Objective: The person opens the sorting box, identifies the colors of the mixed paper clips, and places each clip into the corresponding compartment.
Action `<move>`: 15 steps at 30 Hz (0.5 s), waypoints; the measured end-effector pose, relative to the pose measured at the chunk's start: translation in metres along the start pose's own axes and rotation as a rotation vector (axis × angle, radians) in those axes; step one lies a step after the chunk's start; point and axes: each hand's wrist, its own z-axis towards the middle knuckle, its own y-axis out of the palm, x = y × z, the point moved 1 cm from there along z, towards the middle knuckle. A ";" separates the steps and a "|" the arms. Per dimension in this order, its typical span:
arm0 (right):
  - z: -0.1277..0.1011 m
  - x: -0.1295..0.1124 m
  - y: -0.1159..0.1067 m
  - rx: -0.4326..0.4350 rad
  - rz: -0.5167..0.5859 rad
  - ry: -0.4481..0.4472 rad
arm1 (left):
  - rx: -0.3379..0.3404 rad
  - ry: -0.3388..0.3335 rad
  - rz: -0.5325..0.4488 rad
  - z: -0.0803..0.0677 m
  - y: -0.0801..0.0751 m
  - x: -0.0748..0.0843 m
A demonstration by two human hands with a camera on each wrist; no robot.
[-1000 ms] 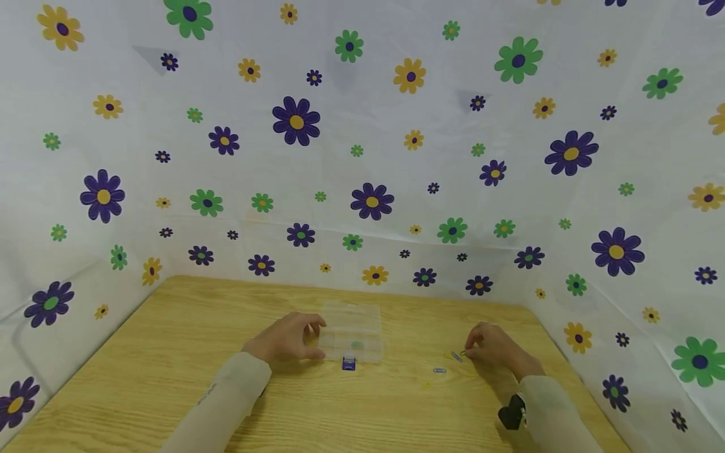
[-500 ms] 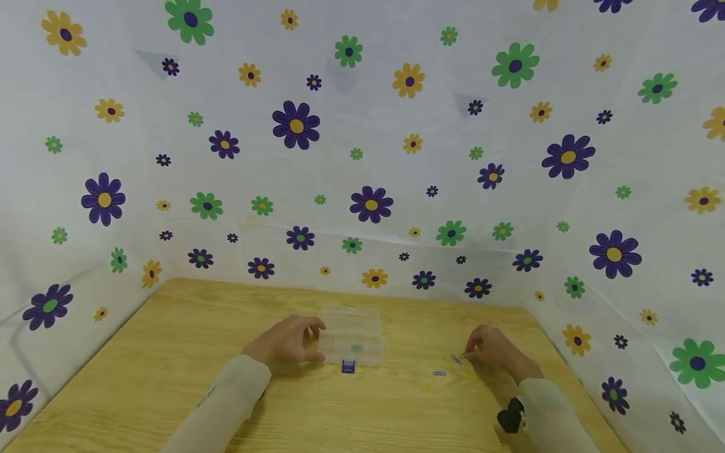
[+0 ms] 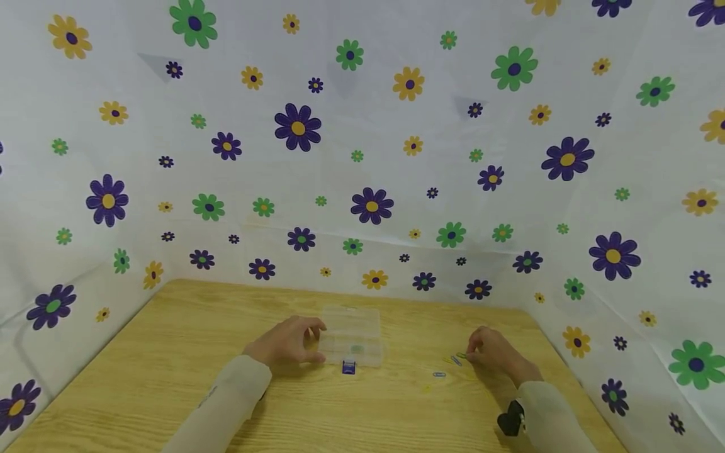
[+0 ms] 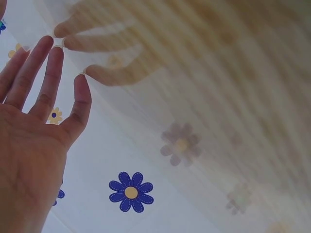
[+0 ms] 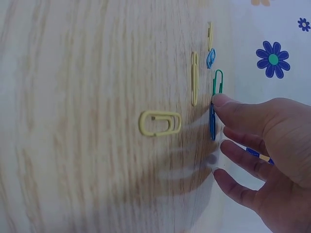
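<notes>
Little has changed: the left hand [image 3: 286,343] still rests open-fingered against the clear box [image 3: 352,335] mid-tabletop [image 3: 170,352], while the right hand [image 3: 494,352] keeps pinching a blue clip [image 5: 212,124] among the loose clips.

worktop [image 3: 170,352]: light wood grain, walled in on three sides by flowery sheeting
clear box [image 3: 351,336]: plastic, lid shut, sits around the middle
purple bit [image 3: 348,367]: small, right at the box's front edge
paper clips [image 3: 453,362]: loose bunch off to the right, well apart from the box
colours up close: yellow clip [image 5: 160,123] lying flat, long yellow one [image 5: 194,77], green clip [image 5: 217,81], blue clip [image 5: 212,121], all close together
</notes>
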 end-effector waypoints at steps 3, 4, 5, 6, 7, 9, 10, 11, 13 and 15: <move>-0.002 0.000 0.001 -0.002 -0.012 0.007 | -0.005 -0.003 -0.005 -0.001 0.001 0.002; -0.003 0.000 0.002 -0.002 -0.012 0.011 | -0.007 -0.005 -0.007 -0.001 0.001 0.003; -0.003 0.001 0.002 -0.002 -0.011 0.015 | -0.009 -0.008 -0.009 -0.001 0.001 0.004; -0.003 0.001 0.003 -0.003 -0.013 0.017 | -0.011 -0.011 -0.011 -0.001 0.001 0.005; -0.004 0.001 0.003 -0.005 -0.011 0.019 | -0.013 -0.013 -0.014 -0.001 0.001 0.005; -0.003 0.002 0.004 -0.001 -0.009 0.009 | -0.013 -0.021 -0.015 -0.002 0.001 0.005; -0.003 0.002 0.004 0.006 -0.007 0.001 | -0.013 -0.022 -0.012 -0.002 0.001 0.005; -0.002 0.000 0.004 0.012 -0.009 0.003 | -0.012 -0.022 -0.012 -0.002 0.000 0.004; 0.000 -0.003 0.004 0.020 0.007 0.009 | -0.008 -0.024 -0.008 -0.001 0.000 0.004; 0.003 -0.010 0.004 0.026 0.036 0.019 | -0.007 -0.025 -0.008 -0.001 -0.001 0.004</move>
